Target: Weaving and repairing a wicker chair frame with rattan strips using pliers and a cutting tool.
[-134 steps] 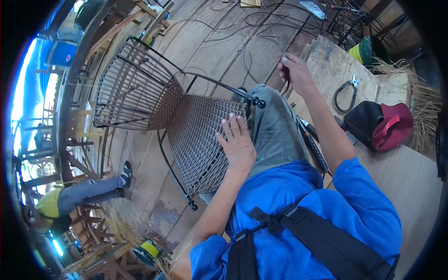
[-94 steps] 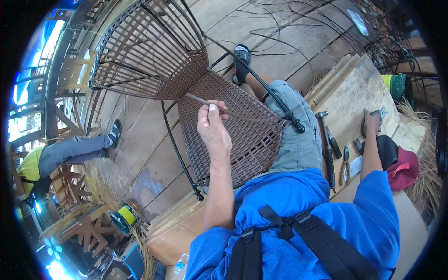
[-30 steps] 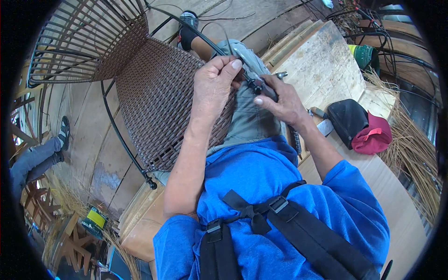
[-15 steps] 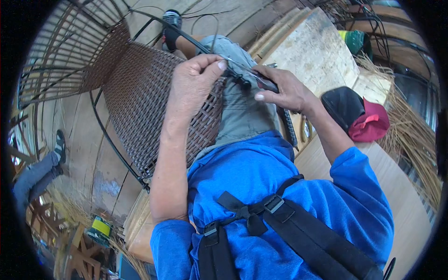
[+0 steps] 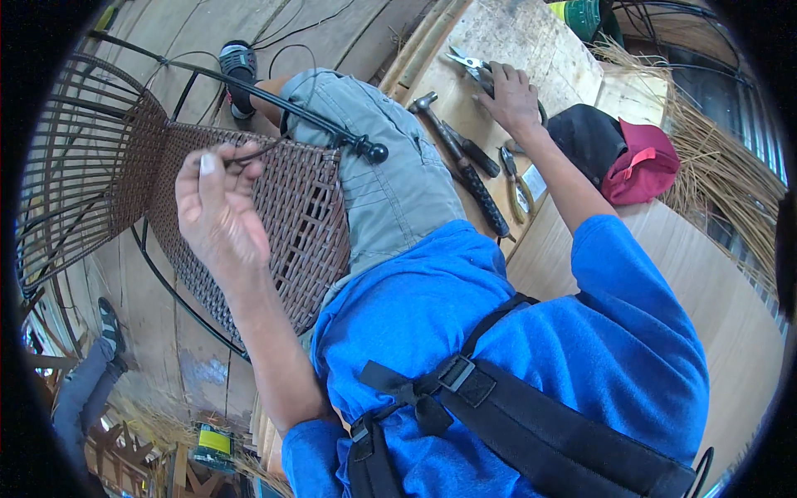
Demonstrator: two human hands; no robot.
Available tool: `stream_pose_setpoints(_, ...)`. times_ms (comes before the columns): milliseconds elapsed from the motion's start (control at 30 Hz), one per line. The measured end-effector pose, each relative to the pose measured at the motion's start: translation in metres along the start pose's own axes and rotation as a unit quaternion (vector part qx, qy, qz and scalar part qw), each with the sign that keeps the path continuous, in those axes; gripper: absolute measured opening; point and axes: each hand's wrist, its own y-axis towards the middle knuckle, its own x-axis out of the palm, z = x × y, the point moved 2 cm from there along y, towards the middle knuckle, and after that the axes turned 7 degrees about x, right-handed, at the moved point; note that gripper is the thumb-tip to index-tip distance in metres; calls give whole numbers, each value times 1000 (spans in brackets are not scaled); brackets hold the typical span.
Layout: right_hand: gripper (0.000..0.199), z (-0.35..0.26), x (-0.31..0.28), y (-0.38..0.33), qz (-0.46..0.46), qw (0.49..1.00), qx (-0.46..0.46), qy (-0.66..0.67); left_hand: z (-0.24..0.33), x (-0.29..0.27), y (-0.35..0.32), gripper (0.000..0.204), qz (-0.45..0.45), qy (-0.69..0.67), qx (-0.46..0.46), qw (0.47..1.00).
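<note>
Pretty crowded to my right — the wooden counter (image 5: 552, 50) has a hammer (image 5: 465, 166) lying at a slant near my thigh, a black-handled tool (image 5: 475, 153) just beside it, and yellow-handled pliers (image 5: 509, 163) next along. A black and maroon cap (image 5: 643, 166) sits by my right forearm, dry straw (image 5: 718, 187) spreads past that, and a green and yellow bucket (image 5: 584, 17) stands at the far end. Someone else's legs (image 5: 87, 390) show at lower left.

My right hand (image 5: 513, 104) is over the handles of the cutters (image 5: 469, 60) on the counter, tips poking out toward upper left. Can't tell how tight the fingers are.

The woven chair (image 5: 303, 195) is on my left, its back off to the left and the seat running right, up against my leg. One armrest (image 5: 320, 118) slants down from upper left, its ball end over my thigh — it lies between my two hands. My left hand (image 5: 222, 178) is above the seat, thumb and fingers pinching a thin dark strand (image 5: 267, 151), which runs right and a bit upward from the pinch, then curves up by the armrest.
</note>
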Motion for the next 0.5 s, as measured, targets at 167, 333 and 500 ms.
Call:
stream_pose_setpoints(167, 26, -34, 4, -49, -177, 966, -44, 183, -15, -52, -31, 15, 120, 112, -51, 985)
stream_pose_setpoints(333, 23, -24, 13, -86, -154, 968, 20, 195, -35, -20, -68, 15, 95, 138, -137, 976)
stream_pose_setpoints(500, 14, -29, -22, -95, -54, 942, 17, 331, -48, 13, -95, 11, -81, 177, -229, 954)
